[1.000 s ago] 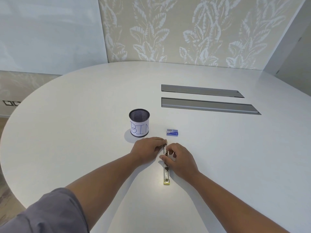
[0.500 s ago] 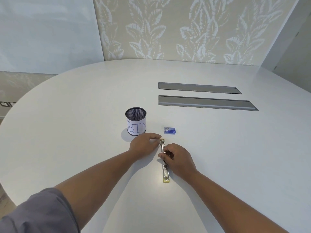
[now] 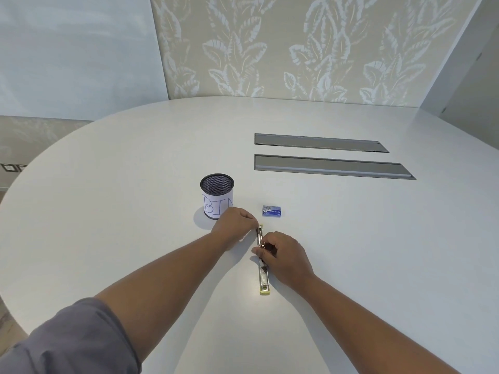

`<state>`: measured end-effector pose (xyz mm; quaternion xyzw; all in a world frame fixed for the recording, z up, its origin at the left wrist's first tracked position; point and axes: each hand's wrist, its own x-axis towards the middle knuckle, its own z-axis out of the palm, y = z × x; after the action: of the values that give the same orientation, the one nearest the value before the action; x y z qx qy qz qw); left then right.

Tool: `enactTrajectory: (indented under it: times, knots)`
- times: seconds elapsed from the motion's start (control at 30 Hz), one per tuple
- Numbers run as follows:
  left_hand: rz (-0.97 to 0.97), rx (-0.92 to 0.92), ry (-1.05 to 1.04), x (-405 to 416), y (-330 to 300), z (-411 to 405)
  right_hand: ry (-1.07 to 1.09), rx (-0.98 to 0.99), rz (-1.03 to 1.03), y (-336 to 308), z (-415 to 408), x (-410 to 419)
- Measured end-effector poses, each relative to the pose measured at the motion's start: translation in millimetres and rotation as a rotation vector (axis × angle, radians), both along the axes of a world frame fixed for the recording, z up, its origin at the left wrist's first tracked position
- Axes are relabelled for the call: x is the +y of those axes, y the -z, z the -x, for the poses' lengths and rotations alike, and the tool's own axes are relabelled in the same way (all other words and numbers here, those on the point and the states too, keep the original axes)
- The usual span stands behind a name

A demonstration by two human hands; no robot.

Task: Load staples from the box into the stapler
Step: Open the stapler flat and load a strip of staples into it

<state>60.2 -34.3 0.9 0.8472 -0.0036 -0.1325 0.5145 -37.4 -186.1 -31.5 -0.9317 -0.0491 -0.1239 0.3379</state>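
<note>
- Since the picture from 1 second ago, the left hand [image 3: 235, 225] has drawn its fingertips to the far tip of the stapler [image 3: 262, 261], so more of the far metal arm shows between the 2 hands; the right hand [image 3: 283, 256] has stayed at the middle.
- The stapler lies folded out flat just below the centre of the frame, its length running from lower to upper, the yellowish near end towards the person.
- The left fingers are curled and pinched against the far tip, which reads as steadying that end on the table [image 3: 108, 211].
- The right fingers are closed around the hinge section at the middle; whether they pinch a strip of staples or only the stapler's own parts is too small to tell.
- The staple box [image 3: 272, 211], small and blue, sits just above the stapler's far tip, apart from both hands. Its flap looks shut, though that is hard to confirm.
- A mesh cup [image 3: 217, 195] with a paper label reading BIN stands to the upper left of the left hand, partly covered by it.
- My judgement: the magazine is now laid open and pinned, so the opening step looks done. Staples have not visibly left the box, so loading proper lies ahead.
- The likely risk is the open arm shifting once one hand lets go for the box.
</note>
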Motion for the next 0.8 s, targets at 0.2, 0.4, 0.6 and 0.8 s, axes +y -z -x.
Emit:
enactTrajectory:
  times: [0.2, 0.4, 0.6, 0.8]
  knots:
    - [-0.02, 0.038, -0.03, -3, -5, 0, 0.0, -0.008, 0.004, 0, -2, 0]
    - [-0.052, 0.061, -0.059, -10, -11, 4, 0.0, 0.004, -0.002, 1, -3, 0]
    - [-0.056, 0.139, -0.026, -14, -20, -1, 0.002, 0.011, -0.004, 2, -2, -1]
    - [-0.096, 0.193, 0.001, -18, -26, -4, 0.01, 0.015, -0.004, 2, -4, -1]
